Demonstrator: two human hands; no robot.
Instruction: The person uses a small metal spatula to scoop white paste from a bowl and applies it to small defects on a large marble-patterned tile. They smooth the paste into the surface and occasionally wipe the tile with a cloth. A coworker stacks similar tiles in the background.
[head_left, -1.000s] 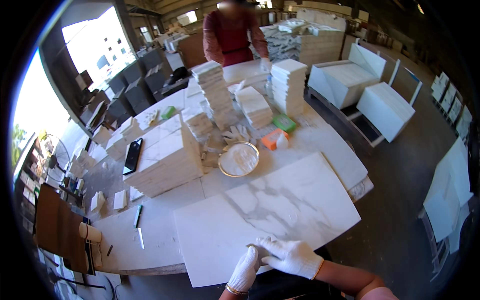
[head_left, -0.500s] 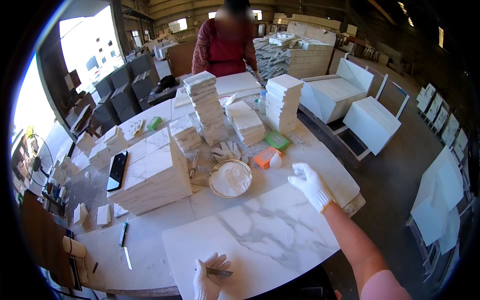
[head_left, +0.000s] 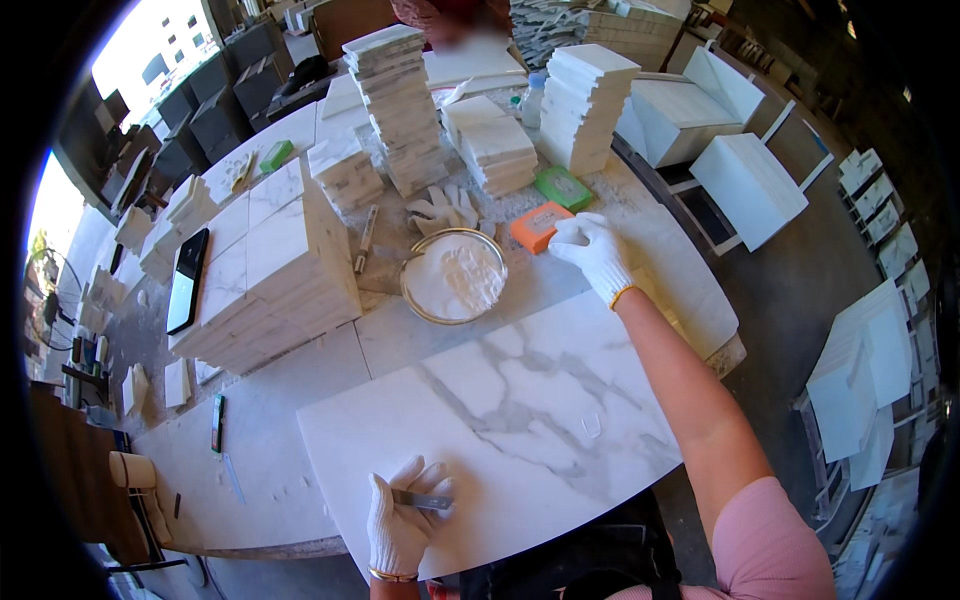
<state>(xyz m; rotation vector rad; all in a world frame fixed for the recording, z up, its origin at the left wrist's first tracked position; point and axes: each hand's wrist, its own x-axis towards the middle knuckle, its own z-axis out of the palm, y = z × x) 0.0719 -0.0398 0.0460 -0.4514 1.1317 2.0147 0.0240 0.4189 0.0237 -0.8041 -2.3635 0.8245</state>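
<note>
My left hand (head_left: 400, 520), in a white knit glove, holds a small flat metal blade (head_left: 422, 499) across its palm, above the near left part of a white, grey-veined stone slab (head_left: 520, 400). My gloved right hand (head_left: 594, 256) is past the slab's far edge, its fingers curled beside an orange box (head_left: 540, 226). It covers the spot where a small white bottle stood; what is in the fingers is hidden. A round tin (head_left: 455, 276) of white paste stands left of the orange box. On the slab lies a small clear piece (head_left: 592, 425).
Stacked tiles (head_left: 260, 260) bear a phone (head_left: 187, 281) on the left. Tall tile stacks (head_left: 395, 110), a green box (head_left: 562, 187) and a crumpled glove (head_left: 443, 209) lie beyond the tin. A green-handled tool (head_left: 217, 423) lies at left. Another person (head_left: 440, 20) stands across the table.
The view has tipped downward. My right hand has reached in beside the orange box, over the white bottle, which is now hidden. My left hand still holds the blade.
</note>
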